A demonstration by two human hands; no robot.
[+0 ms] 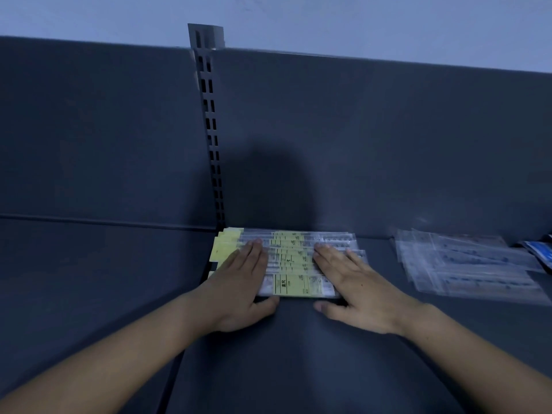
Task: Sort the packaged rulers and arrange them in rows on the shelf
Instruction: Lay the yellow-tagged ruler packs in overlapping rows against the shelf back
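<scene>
Ruler packs (pixel 294 264) at 12 o'clock: square under left hand (pixel 239 282), right hand (pixel 355 285), fingers (pixel 254 249) flat together, thumbs (pixel 267 303) nudging front edge.

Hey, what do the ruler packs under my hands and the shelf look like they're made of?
Ruler packs: likely clear glossy plastic sleeves, given the sheen, with matte yellow paper-like labels. Shelf: probably painted metal, matte dark grey; the slotted upright suggests steel racking.

I see a grey slotted upright (pixel 210 121) against the dark back panel (pixel 388 138), pale wall (pixel 328 19) above it, and a blue packet (pixel 542 253) far to its right.
</scene>
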